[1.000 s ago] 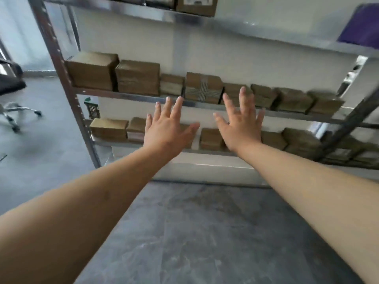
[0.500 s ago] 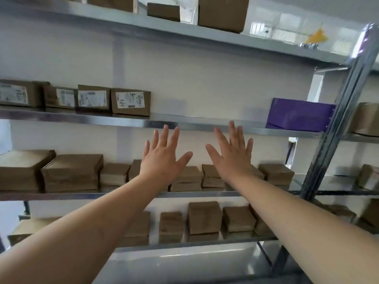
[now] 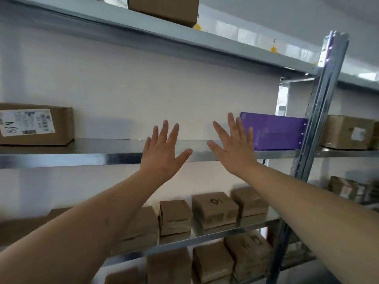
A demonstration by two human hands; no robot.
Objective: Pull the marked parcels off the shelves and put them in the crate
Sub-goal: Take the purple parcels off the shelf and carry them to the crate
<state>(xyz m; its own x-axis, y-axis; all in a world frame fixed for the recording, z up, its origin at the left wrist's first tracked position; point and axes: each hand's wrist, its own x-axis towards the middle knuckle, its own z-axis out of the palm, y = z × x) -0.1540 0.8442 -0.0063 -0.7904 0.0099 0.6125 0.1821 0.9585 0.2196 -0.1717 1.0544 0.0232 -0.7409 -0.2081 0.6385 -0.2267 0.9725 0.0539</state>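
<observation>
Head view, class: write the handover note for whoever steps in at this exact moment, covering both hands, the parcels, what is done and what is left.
Left hand: open, fingers spread, holding nothing, raised before the middle shelf.
Right hand: open, empty, beside the purple box.
Parcels: labelled brown box at the left of that shelf; small brown parcels on the shelves below.
Done: nothing in hand; the crate is out of view.
Left: find the marked parcels, pull them and crate them.

A shiny metal post [image 3: 320, 124] stands at the right side. A white wall [image 3: 143, 95] is behind it. Small yellow things [image 3: 273, 49] hang high up, left of the post.
</observation>
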